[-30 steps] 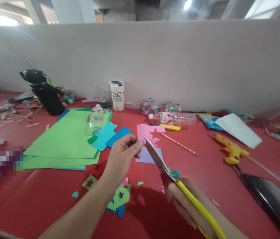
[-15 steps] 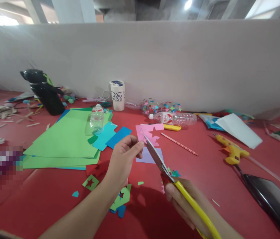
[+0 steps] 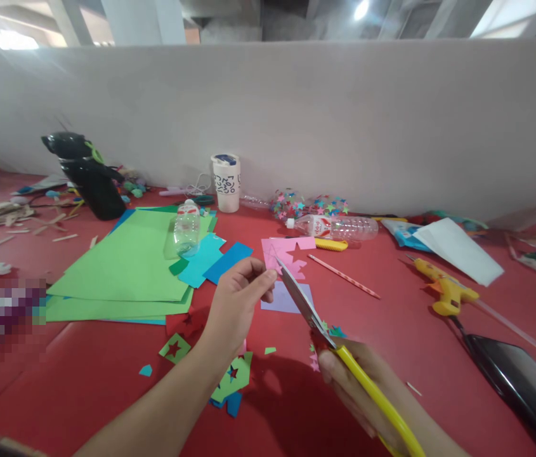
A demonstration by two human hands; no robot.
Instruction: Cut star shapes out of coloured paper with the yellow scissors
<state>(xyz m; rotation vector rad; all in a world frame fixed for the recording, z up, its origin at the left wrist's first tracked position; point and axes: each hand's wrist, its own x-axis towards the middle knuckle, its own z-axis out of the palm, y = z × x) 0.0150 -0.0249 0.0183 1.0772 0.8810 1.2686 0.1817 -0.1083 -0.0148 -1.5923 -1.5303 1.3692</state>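
Note:
My left hand (image 3: 243, 289) pinches the lower left corner of a pink sheet of paper (image 3: 287, 254), which has star-shaped cut-outs along its right edge and a faint star outline drawn on it. In my right hand (image 3: 356, 374) is a pair of scissors (image 3: 306, 303) with yellow handles, its blades pointing up and left to the paper beside the drawn outline. Below the paper lies a lilac sheet (image 3: 277, 301). Small cut stars (image 3: 337, 331) in green, teal and pink lie by the scissors, partly hidden by my right hand.
Green sheets (image 3: 120, 254) and a plastic bottle (image 3: 186, 230) lie left. Paper scraps (image 3: 175, 348) are near my left arm. Behind are a white cup (image 3: 226, 184), a lying bottle (image 3: 344, 226) and a yellow cutter (image 3: 332, 244). A pencil (image 3: 344, 277) and glue gun (image 3: 448, 292) lie right.
Almost nothing differs. The whole view has shifted very slightly, and both hands keep their hold on the paper and the scissors.

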